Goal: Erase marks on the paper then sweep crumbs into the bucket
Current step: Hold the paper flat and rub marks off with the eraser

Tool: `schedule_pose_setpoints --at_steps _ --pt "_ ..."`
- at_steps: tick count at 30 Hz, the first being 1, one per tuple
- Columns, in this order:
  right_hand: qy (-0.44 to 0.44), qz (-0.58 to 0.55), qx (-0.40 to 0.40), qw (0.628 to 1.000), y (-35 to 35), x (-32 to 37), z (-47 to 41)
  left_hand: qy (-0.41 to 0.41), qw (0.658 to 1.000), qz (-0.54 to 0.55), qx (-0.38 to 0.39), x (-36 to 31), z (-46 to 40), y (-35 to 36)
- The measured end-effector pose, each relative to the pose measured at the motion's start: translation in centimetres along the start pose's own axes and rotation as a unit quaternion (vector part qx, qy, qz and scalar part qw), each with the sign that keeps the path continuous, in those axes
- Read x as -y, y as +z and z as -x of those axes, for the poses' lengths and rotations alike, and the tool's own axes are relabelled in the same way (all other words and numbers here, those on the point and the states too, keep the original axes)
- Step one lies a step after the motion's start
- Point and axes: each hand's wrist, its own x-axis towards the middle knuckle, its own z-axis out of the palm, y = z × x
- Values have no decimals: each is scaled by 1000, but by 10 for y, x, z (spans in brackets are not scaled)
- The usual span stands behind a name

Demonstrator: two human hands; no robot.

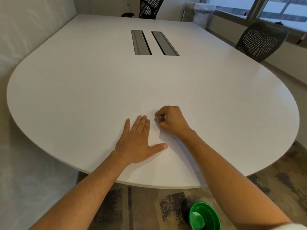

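1. I can read no writing, brand or label anywhere; the marks on the paper (166, 156) are too faint for me to make out.
2. Left of centre in the lower half of the frame, my left hand (138, 143) lies flat with the palm down. The fingers are straight and close together and the thumb is spread out to the right. It holds nothing. It presses on the left part of the white sheet, which lies on the white table (83, 97) near the near edge.
3. Just right of it, near the frame's centre, my right hand (172, 121) is curled, its fingertips pinching a small pale eraser (156, 118) whose tip touches the paper. The two hands sit close together but apart.
4. At the lower right of the frame, the green bucket (205, 216) stands on the patterned floor below the table edge, partly under my right forearm.
5. At the upper centre, two grey slots (154, 42) are set into the tabletop; dark mesh chairs (260, 40) stand at the top and upper right.
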Motion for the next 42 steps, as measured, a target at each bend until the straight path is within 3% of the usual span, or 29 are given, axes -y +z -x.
schedule_pose_setpoints --at_steps 7,14,21,29,34,42 --pt "-55 -40 75 995 -3 12 39 3 1000 11 -2 -1 1 -3" --pt "-13 -9 -2 1000 5 10 -3 -13 999 26 -16 -1 2 -3" --pt "-74 -24 60 995 2 15 35 -20 1000 17 -13 -1 0 -2" --pt "-26 2 4 1000 4 14 4 -28 999 22 -1 -3 1 -4" --pt "-64 -15 60 996 -3 18 52 -13 1000 5 5 0 -1 -2" --pt "38 -14 -21 999 -12 -10 11 -25 1000 13 11 -2 0 -4"
